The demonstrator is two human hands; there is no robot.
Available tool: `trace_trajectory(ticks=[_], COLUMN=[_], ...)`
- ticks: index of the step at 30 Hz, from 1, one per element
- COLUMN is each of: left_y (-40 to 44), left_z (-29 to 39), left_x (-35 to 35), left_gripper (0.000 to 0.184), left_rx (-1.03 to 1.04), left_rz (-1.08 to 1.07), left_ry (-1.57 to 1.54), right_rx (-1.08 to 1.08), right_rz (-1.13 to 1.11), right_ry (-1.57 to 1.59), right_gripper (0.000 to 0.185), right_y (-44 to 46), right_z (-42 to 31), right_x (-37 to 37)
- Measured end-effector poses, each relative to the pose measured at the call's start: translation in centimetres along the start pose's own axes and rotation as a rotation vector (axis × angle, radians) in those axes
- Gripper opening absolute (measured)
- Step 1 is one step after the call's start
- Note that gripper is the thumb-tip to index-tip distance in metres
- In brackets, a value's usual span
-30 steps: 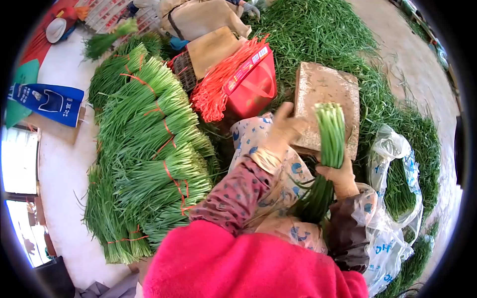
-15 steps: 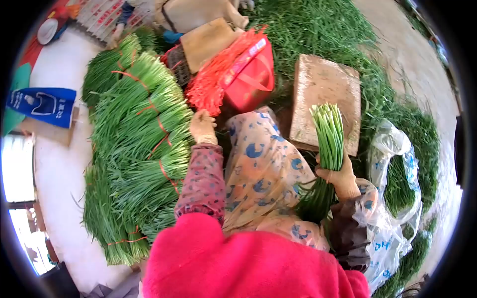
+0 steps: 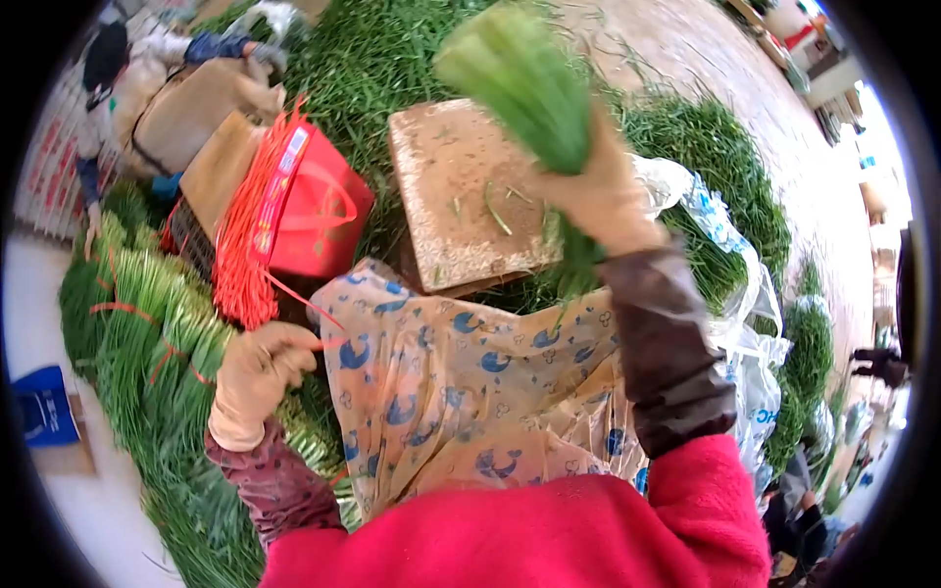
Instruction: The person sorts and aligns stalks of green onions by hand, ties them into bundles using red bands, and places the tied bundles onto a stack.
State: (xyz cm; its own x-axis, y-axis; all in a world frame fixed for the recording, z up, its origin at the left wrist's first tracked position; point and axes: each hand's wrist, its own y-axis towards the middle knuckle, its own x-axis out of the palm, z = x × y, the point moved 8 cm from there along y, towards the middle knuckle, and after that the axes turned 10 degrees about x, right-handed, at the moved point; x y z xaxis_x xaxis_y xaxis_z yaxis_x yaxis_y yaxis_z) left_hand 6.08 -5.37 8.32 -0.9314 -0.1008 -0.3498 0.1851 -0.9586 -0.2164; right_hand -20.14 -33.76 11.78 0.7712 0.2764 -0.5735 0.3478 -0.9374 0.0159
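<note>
My gloved left hand (image 3: pixel 257 377) is closed, pinching a thin red tie strip (image 3: pixel 306 298) that runs back to a hanging bundle of red strips (image 3: pixel 240 260). That bundle drapes over the side of a red bag (image 3: pixel 319 220). My gloved right hand (image 3: pixel 606 191) is wrapped round a bunch of green chives (image 3: pixel 515 83), raised over the far right part of a worn, mud-specked board (image 3: pixel 470 186). The bunch is blurred by motion, cut ends up. A few loose bits of chive (image 3: pixel 498 208) lie on the board.
Tied chive bundles (image 3: pixel 176 392) are piled on my left. Loose greens (image 3: pixel 368 59) cover the floor beyond the board. A clear plastic bag (image 3: pixel 755 372) lies at my right. A patterned plastic apron (image 3: pixel 470 392) covers my lap. Another person (image 3: pixel 127 88) works at the far left.
My right hand has lifted the chives up and over the board. My left hand now pulls a red strip away from the bundle. The view has turned to the right.
</note>
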Motion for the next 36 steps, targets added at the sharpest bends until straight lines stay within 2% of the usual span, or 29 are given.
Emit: trace_trajectory(ticks=[1,2,4,6,7,9,10,11,15,17,18,20,21,23,24,26,27,28,29,30,32,34,35,36], left_y=[1.2,2.7,6.9,11.5,13.9,19.1,21.8,24.8,35.5,39.9,41.8,45.4,46.2,47.3,47.9,48.9,49.0,49.5,49.8,50.0,50.0,49.8,50.9,49.7], left_z=[1.3,2.4,4.8,5.6,5.5,4.4,3.0,1.0,-5.7,-8.5,-9.4,-10.9,-10.5,-10.4,-10.8,-11.6,-10.9,-10.9,-10.8,-10.6,-9.8,-10.3,-12.8,-10.9], left_x=[1.4,2.4,4.1,5.8,6.7,9.1,10.0,11.1,14.3,14.6,14.4,14.5,14.5,14.4,14.2,14.5,14.9,14.8,14.9,15.1,15.6,15.5,15.1,16.0], left_gripper=[0.013,0.014,0.014,0.015,0.014,0.015,0.014,0.013,0.01,0.01,0.011,0.016,0.016,0.021,0.021,0.016,0.016,0.016,0.016,0.015,0.015,0.029,0.03,0.031], left_rx=[0.014,-0.025,0.068,0.105,0.012,-0.055,-0.149,-0.144,-0.212,-0.194,-0.183,0.061,0.059,0.017,0.014,0.199,0.329,0.326,0.342,0.358,0.354,0.033,0.035,0.309], left_rz=[-0.071,-0.115,-0.221,-0.309,-0.329,-0.423,-0.466,-0.498,-0.458,-0.395,-0.4,-0.447,-0.446,-0.494,-0.497,-0.638,-0.697,-0.695,-0.712,-0.729,-0.716,-0.732,-0.725,-0.779], left_ry=[-0.107,-0.071,0.072,0.053,0.06,0.016,0.084,0.127,0.437,0.527,0.72,1.056,1.06,1.133,1.136,1.115,1.093,1.097,1.107,1.117,1.125,0.974,0.93,1.139], right_rx=[-0.004,0.065,0.09,0.113,0.147,0.151,0.183,0.211,0.393,0.483,0.517,0.499,0.497,0.328,0.329,0.095,-0.02,-0.137,-0.255,-0.367,-0.406,-0.486,-0.554,-0.659], right_rz=[-0.044,-0.184,-0.427,-0.6,-0.644,-0.644,-0.664,-0.641,-0.457,-0.4,-0.377,-0.336,-0.337,-0.41,-0.412,-0.582,-0.66,-0.737,-0.756,-0.764,-0.863,-0.785,-0.705,-0.439], right_ry=[-0.127,-0.093,-0.189,-0.33,-0.437,-0.534,-0.586,-0.596,-0.551,-0.489,-0.464,-0.417,-0.413,-0.425,-0.42,-0.678,-0.755,-0.831,-0.796,-0.811,-0.839,-0.815,-0.795,-0.611], right_gripper=[0.083,0.082,0.07,0.074,0.072,0.07,0.07,0.071,0.074,0.079,0.085,0.091,0.091,0.088,0.088,0.063,0.063,0.063,0.049,0.045,0.052,0.054,0.056,0.06], right_y=[0.1,0.9,1.4,1.6,2.1,3.3,4.4,5.5,9.4,10.3,10.3,10.3,10.3,10.3,10.4,10.3,10.2,10.0,9.7,9.4,9.9,11.6,12.3,12.7], right_z=[0.4,2.6,7.3,12.2,15.2,19.1,20.9,22.5,25.3,26.0,25.8,25.2,24.6,21.7,20.6,17.1,15.9,14.8,13.3,12.5,11.6,11.9,13.0,14.5], right_x=[2.1,5.2,10.5,13.8,15.0,14.5,13.9,12.8,6.4,3.5,2.2,0.5,0.1,0.3,0.4,3.0,4.9,6.9,8.4,10.1,12.8,15.6,17.0,17.6])
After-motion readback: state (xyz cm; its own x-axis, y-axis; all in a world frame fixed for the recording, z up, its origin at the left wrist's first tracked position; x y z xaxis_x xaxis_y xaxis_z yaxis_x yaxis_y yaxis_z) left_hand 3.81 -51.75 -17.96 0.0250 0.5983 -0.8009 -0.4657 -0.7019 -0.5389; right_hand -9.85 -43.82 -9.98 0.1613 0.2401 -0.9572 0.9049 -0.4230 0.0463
